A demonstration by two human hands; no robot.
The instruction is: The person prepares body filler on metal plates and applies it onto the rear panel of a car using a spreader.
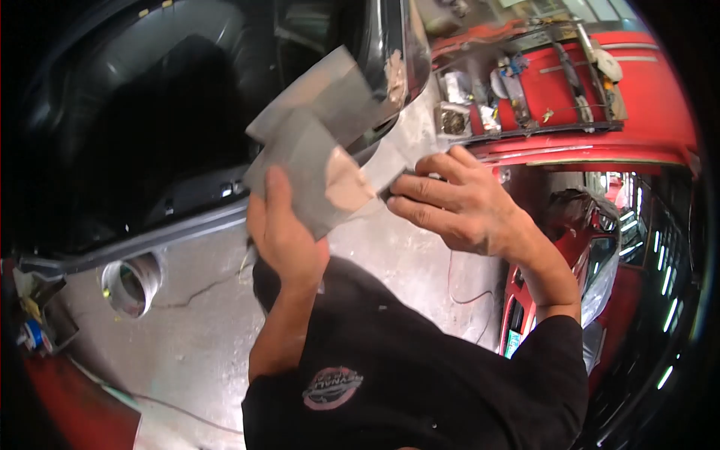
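Observation:
My left hand (289, 240) grips a flat grey mixing board (296, 165) from below, its thumb lying on the top face. A smear of pinkish-beige putty (349, 184) covers the board's right part. My right hand (465, 199) is closed around a putty spreader (386, 161), whose pale blade is at the board's right edge beside the putty. Beyond the board appears another grey rectangular surface (322, 94); whether it is a separate sheet or a reflection, I cannot tell.
A glossy black car body (187, 45) stands in front, with a putty-coloured patch (395, 75) on its corner. On a red vehicle panel (645, 67) sits a rack of tools (517, 97). A round white container (131, 285) and a thin hose (472, 300) lie on the floor.

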